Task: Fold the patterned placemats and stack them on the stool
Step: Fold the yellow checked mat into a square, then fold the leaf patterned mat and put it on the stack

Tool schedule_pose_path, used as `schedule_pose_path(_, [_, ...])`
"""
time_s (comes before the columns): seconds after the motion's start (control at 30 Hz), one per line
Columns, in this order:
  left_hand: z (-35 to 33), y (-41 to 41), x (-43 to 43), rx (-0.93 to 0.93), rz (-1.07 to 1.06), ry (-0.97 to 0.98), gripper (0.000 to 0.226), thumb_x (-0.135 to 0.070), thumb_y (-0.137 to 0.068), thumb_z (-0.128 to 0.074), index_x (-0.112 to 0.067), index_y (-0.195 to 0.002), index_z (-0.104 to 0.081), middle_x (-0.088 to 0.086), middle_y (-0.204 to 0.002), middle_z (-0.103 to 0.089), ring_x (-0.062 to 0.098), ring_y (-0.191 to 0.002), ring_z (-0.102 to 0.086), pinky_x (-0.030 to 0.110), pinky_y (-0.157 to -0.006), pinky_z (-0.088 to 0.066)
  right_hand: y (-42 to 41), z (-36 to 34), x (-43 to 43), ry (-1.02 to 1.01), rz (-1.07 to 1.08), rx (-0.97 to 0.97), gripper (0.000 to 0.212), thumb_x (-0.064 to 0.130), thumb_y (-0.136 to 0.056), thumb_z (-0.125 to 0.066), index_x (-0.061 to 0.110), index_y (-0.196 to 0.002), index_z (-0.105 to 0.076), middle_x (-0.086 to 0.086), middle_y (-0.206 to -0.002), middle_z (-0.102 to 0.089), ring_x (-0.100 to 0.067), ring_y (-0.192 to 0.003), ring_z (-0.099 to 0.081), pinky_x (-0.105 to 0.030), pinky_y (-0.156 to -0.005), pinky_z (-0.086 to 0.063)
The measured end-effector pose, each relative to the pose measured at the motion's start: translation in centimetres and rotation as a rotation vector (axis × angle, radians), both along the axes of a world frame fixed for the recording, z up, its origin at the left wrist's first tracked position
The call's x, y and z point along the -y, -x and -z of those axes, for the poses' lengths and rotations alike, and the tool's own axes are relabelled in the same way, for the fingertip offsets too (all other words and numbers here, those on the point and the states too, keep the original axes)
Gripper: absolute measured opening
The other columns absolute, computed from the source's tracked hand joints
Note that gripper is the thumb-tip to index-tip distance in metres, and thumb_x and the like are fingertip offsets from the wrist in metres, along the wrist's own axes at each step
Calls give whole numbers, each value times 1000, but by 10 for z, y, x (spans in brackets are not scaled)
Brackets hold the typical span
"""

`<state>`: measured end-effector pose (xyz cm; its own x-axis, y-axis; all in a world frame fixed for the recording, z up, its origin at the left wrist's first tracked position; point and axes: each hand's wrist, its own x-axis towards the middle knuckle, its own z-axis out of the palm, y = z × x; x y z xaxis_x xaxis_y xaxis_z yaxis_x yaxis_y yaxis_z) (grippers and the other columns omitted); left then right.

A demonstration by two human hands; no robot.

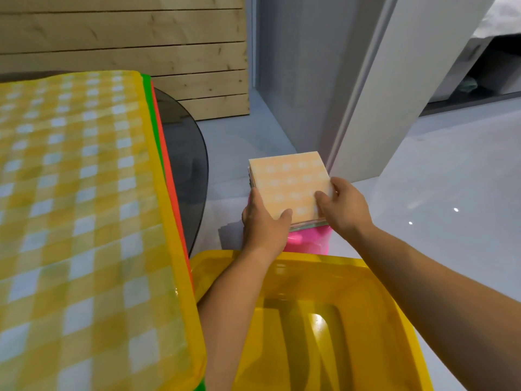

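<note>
1. Head view shows the left hand (265,221) and the right hand (345,207) each clasping a near corner of the folded orange checked placemat (290,184), thumbs on top, fingers under or along the edges.
2. That placemat lies on top of a stack of folded placemats (308,224) resting on the pink stool (308,239); whether both grips also take in the layers beneath, I cannot tell.
3. To do this step well, square the top piece to the stack's edges, press it flat, and let go of both sides together so nothing slides.
4. Relative to the grip, the stack extends away from the person, between the two hands.
5. Left of the grip, unfolded yellow checked placemats (84,193) wait on the desk (183,153); nearer than the grip sits a yellow tub (324,320).
</note>
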<state>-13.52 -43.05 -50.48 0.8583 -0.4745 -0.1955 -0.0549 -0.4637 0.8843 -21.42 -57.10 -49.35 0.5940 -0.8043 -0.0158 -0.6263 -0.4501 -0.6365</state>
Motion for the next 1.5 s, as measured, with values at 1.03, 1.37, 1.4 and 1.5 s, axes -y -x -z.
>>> schedule_pose_path(1.03, [-257,82,-251,-20,-193,733,9,-14,-94,-64,-20,-99,-67,-4,-94,-72,1,-81,-66,21,-74,-52,97,-271,-258,139,-448,228,21,24,-101,-51,33,-103,-70,18,-103,-70,-1,-100,-62,-23,-86,-48])
schedule_pose_path(1.37, [-226,-7,-477,561,298,-357,38,-57,-80,-60,-35,-111,-62,-20,-118,-56,0,-114,-52,26,-103,-41,12,-244,-400,240,-1038,-60,32,44,-87,-69,33,-117,-67,19,-125,-61,5,-110,-50,-15,-98,-39])
schedule_pose_path(1.4, [-223,-7,-486,574,370,-396,50,-65,-75,-56,-36,-115,-61,-21,-121,-53,-1,-117,-49,26,-106,-39,8,-235,-405,236,-1063,-69,35,44,-84,-73,32,-116,-67,17,-126,-61,1,-115,-50,-19,-101,-38])
schedule_pose_path(1.5, [-215,-7,-501,539,487,-451,74,-77,-68,-54,-36,-129,-58,-20,-135,-44,0,-128,-41,25,-113,-33,3,-215,-411,249,-1120,-126,44,45,-79,-77,30,-119,-66,12,-136,-57,-4,-125,-48,-18,-104,-35])
